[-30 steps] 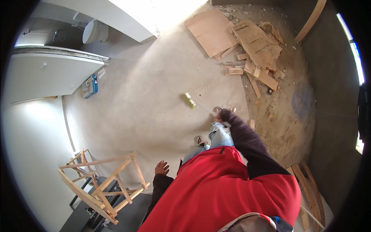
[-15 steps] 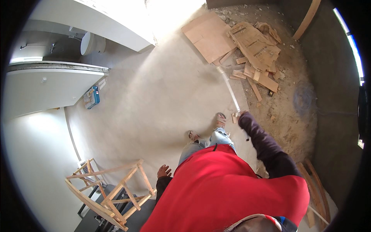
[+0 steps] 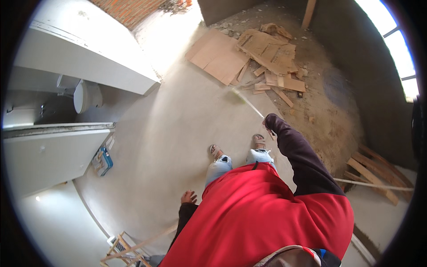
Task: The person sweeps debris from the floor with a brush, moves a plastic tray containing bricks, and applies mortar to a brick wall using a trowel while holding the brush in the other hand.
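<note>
My right hand (image 3: pixel 268 125), partly covered by its dark sleeve, is closed round the pale stick-like handle of a broom (image 3: pixel 252 106). The handle slants forward and left over the floor, and its greenish far end is smeared by motion. That end lies just short of a heap of cardboard (image 3: pixel 267 50) and wood offcuts (image 3: pixel 284 83). Low at my left side hangs my left hand (image 3: pixel 189 197), holding nothing, its fingers loosely apart. My sandalled feet (image 3: pixel 215 151) stand on the grey floor (image 3: pixel 178 129), between the two hands.
A flat brown board (image 3: pixel 218 55) lies beside the heap. Dirt and rubble (image 3: pixel 329 111) cover the right side, with curved timbers (image 3: pixel 378 171) farther back. At left are an open door (image 3: pixel 53 155), a blue box (image 3: pixel 103 161) and a toilet (image 3: pixel 86 96). A wooden frame (image 3: pixel 126 249) stands lower left.
My view has turned, so the heap and doorway sit farther left and the wooden frame has mostly slipped out below. The broom's far end has swung; my right hand still grips it.
</note>
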{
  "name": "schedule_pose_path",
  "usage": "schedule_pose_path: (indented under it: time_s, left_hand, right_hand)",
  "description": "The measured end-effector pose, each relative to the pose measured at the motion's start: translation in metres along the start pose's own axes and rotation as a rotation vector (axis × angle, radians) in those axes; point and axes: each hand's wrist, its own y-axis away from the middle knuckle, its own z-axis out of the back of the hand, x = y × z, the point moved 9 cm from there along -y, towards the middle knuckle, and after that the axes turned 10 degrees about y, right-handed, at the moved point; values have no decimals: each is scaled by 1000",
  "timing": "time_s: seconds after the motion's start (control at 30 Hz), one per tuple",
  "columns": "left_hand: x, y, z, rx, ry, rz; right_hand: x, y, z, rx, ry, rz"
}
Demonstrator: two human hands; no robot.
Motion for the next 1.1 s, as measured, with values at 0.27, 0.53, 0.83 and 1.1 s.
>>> schedule_pose_path:
  time_s: [0.27,0.53,0.83,1.1]
  left_hand:
    - [-166,-92,35,-28,-38,-96]
    - [-234,-116,-82,150,-362,-2]
    - [-310,-71,-242,391,-703,-55]
    - [-388,-55,-332,309,-824,-148]
  right_hand:
    - [-44,220,-154,-580,-180,-137]
    - [-106,253,-345,-394,-400,-634]
    - [24,159,-72,-733,-49,-193]
    - [34,-24,32,-330,-1650,29]
